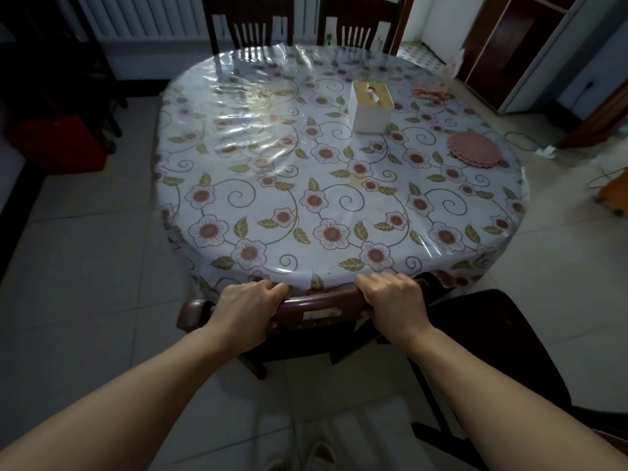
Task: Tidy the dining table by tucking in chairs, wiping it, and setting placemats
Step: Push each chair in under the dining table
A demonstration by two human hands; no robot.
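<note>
**Both hands on the near chair's top rail**

The left hand [247, 311] and the right hand [394, 300] are both wrapped over the curved top rail of a dark wooden chair [319, 304], fingers curled over its far side and thumbs underneath — one hand toward each end, with a bare stretch of rail between them. The rail sits right at the near edge of the counter [238, 154], just below the overhang of the floral tablecloth [333, 212], which lies under a clear, glossy plastic sheet. The chair's seat is hidden beneath the counter; only its back and a bit of leg show below the hands.

To the right of the right hand, and slightly nearer the person, a second dark chair [489, 338] stands pulled out from the counter, its seat in full view on the tiled floor.

Well beyond the right hand, on the counter, stands a white tissue box [370, 108] with a pale lid. Further right, near the counter's edge, lies a stack of round pink placemats [475, 149] — and beyond that, at the far right rim, a crumpled pink cloth [431, 92].

Across the counter from the hands, two more dark chairs [249, 23] stand with their slatted backs against the far edge.
</note>
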